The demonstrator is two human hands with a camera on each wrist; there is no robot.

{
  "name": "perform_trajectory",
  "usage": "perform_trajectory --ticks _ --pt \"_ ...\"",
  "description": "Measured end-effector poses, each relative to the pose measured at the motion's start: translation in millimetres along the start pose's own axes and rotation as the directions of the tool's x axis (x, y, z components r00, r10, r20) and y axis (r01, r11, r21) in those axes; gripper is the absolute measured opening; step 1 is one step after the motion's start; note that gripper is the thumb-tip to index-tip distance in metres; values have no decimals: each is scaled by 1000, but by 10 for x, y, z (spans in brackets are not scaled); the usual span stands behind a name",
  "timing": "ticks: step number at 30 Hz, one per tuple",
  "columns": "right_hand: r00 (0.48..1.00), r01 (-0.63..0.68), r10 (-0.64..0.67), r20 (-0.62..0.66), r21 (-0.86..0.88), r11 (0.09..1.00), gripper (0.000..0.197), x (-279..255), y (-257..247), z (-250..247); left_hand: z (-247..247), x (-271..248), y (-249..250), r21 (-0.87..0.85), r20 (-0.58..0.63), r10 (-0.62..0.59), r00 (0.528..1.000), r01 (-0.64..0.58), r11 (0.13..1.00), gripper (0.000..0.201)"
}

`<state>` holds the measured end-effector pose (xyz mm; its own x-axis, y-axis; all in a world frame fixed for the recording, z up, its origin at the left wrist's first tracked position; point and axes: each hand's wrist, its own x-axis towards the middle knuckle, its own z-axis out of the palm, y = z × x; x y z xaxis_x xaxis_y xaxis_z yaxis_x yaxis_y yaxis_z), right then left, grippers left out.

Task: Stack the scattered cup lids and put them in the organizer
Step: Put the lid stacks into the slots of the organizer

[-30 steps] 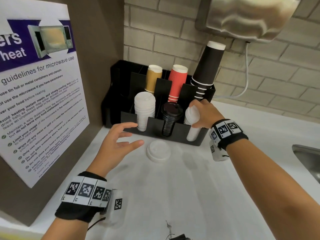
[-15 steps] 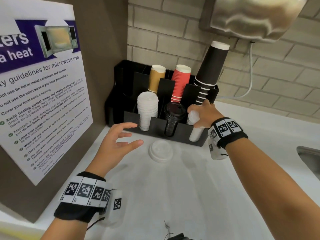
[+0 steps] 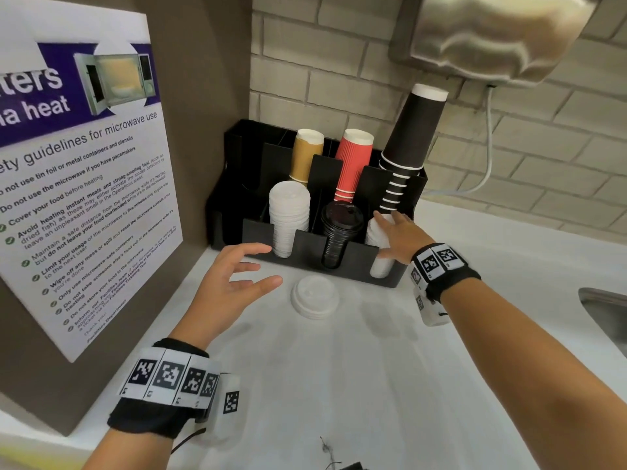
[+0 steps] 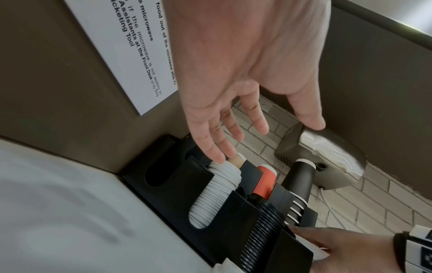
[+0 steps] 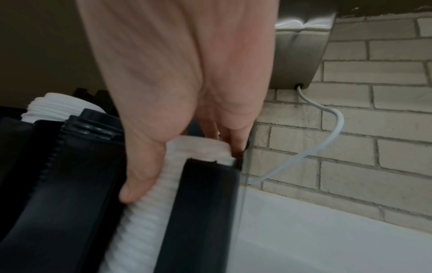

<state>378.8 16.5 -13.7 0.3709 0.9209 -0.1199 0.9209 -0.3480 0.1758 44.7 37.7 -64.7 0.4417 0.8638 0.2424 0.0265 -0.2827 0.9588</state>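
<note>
Pale brick wall and a white counter (image 3: pixel 339 385) frame the corner where a black plastic cup-and-lid organizer (image 3: pixel 305 244) stands against a brown side panel. Its front row holds three columns: a stack of white plastic lids (image 3: pixel 288 215) in the left slot, a stack of black lids (image 3: pixel 339 232) in the middle, and a shorter white lid stack (image 5: pixel 149 199) in the right slot. Behind them stand tan, red and black paper cups.

One loose white round plastic cup lid (image 3: pixel 315 296) lies flat on the counter just in front of the organizer, between the two hands; it may be more than one lid nested, which cannot be told.

The right hand (image 3: pixel 395 232) rests on the right-slot stack, fingers straight over its top and thumb lying along its ribbed side, seemingly pressing it down rather than gripping. The left hand (image 3: pixel 230 283) hovers spread and empty just left of the loose lid.

Such a lid is likely very light, thin and springy, with a smooth domed top that offers little purchase. The raised rim looks the best hold: thumb and fingertips pinching opposite edges, gently, since squeezing could buckle it. Dropped squarely onto a matching stack, it should nest with light pressure.
</note>
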Motion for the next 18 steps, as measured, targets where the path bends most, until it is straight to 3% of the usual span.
perform_trajectory --ticks 3,8,12,18 --pt "999 -38 36 -25 -98 994 82 -17 -21 36 25 1 -10 2 -1 -1 1000 1 1000 48" --pt "990 45 -53 -130 -60 997 65 -33 -41 -5 53 -1 -22 -2 13 -3 1000 3 1000 46" --pt "996 36 -36 -77 8 999 68 -33 -92 -6 37 -9 -31 10 9 -3 1000 3 1000 41" --pt "1000 15 -14 16 -103 995 77 -146 -203 -6 18 2 -43 26 -2 8 1000 -8 1000 34"
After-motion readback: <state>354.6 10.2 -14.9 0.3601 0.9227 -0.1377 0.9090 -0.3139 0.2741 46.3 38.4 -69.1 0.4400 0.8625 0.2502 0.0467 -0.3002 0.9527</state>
